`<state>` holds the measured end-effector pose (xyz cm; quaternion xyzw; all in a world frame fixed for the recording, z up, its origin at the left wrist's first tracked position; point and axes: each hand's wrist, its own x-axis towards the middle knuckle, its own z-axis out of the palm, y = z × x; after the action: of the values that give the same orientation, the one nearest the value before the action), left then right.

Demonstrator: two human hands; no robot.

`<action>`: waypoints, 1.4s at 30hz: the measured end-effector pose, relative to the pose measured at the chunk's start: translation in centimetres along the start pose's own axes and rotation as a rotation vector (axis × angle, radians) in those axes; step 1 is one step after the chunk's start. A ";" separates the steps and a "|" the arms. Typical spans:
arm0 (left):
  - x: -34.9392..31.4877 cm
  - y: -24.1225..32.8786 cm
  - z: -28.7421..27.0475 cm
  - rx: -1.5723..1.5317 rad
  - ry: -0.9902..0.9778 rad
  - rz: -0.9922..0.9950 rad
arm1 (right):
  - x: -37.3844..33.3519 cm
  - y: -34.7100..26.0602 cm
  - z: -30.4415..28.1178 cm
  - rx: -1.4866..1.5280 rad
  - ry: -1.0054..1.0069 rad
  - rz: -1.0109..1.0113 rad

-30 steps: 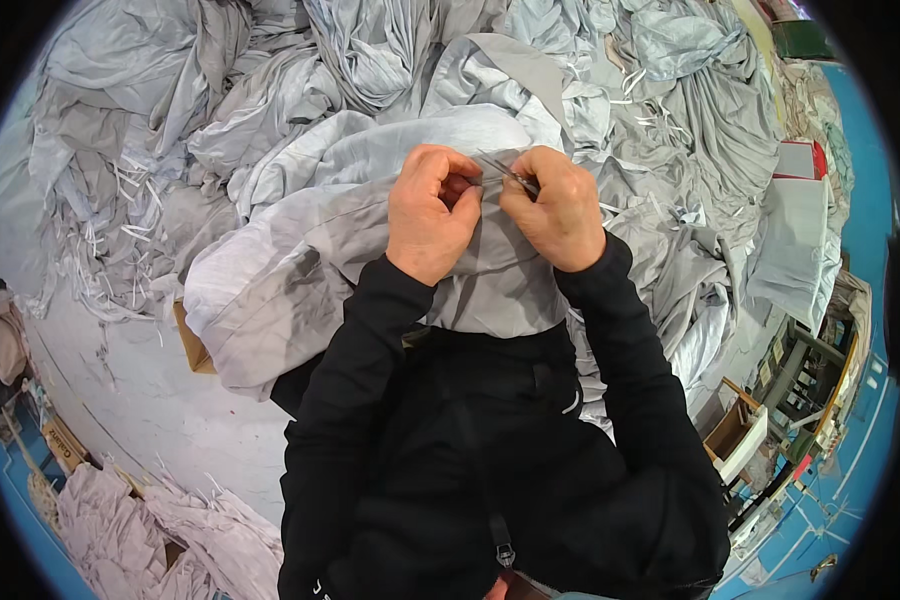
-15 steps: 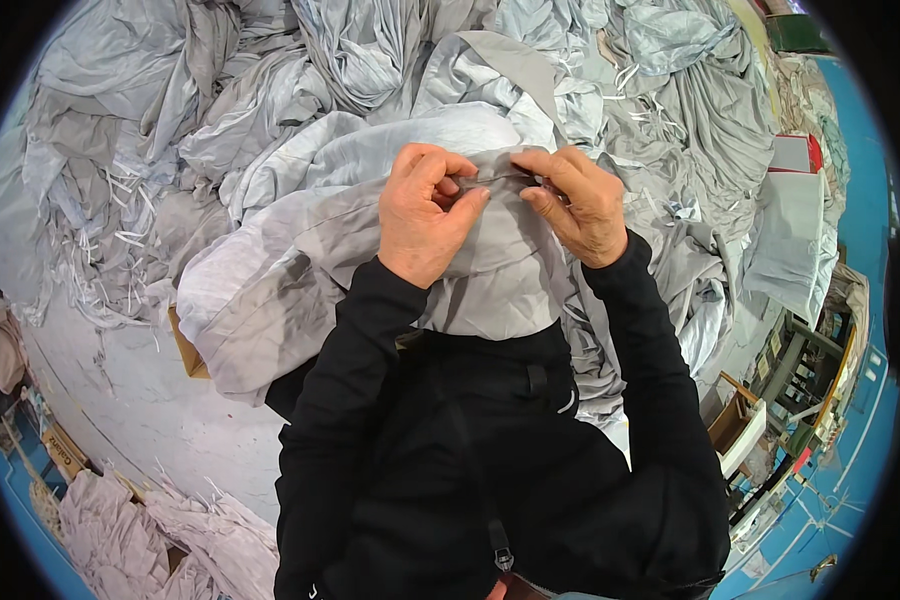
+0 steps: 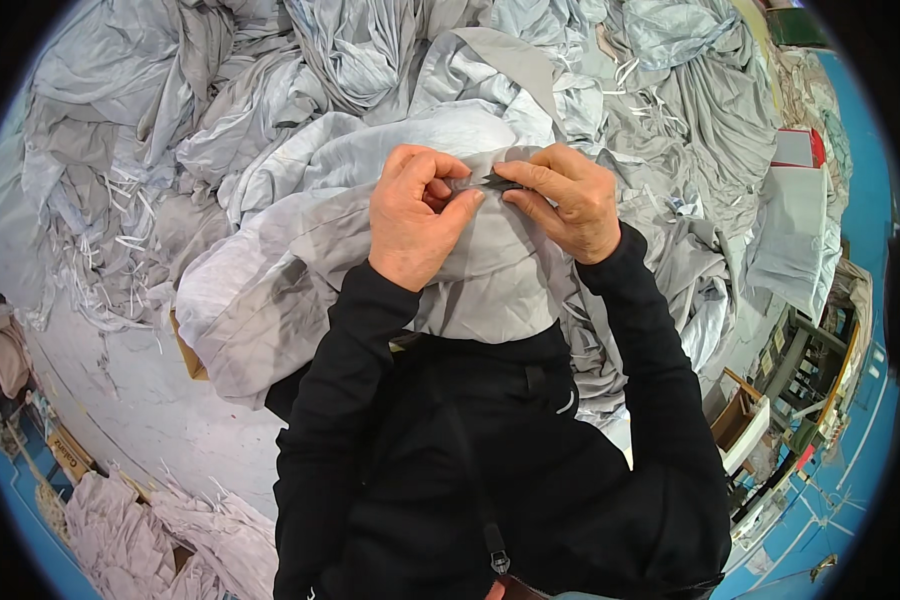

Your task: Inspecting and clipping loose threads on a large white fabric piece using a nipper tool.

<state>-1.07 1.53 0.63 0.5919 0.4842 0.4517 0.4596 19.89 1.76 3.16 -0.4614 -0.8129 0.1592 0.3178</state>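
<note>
A grey cloth lies gathered over my lap, its seam or edge raised between my hands. The fingers and thumb of my left hand are pinched on that edge. My right hand is closed round a small dark pointed tool, perhaps thread snips; most of it is hidden by the fingers. Its tip points left, at the cloth edge beside my left fingertips. Pale, lighter cloth spreads from the same piece toward the left.
A large heap of grey and pale blue cloth with white ties fills the far side. Pinkish cloth lies at the lower left. A red and white box and an open wooden drawer are at the right.
Both hands have shifted slightly left along the cloth edge. The right hand has come closer to the left, and the dark tip shows more plainly now.
</note>
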 end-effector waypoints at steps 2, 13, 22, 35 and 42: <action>0.0 0.0 0.0 -0.004 0.000 -0.006 | 0.1 0.0 0.1 0.001 0.006 -0.014; 0.0 0.0 0.0 -0.013 0.006 -0.008 | 0.1 0.1 0.3 0.015 0.012 -0.013; 0.0 -0.1 -0.1 -0.004 0.008 0.004 | 0.0 0.3 0.5 0.019 0.025 -0.026; 0.3 1.3 -0.3 0.133 -0.003 0.070 | -1.2 0.0 0.1 0.250 0.096 0.214; 0.4 1.1 -0.1 0.284 -0.024 0.226 | -1.2 0.6 -0.1 0.037 0.041 0.018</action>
<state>-0.96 1.84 1.81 0.7069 0.4680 0.4203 0.3235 20.81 1.09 2.48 -0.4659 -0.7990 0.1674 0.3413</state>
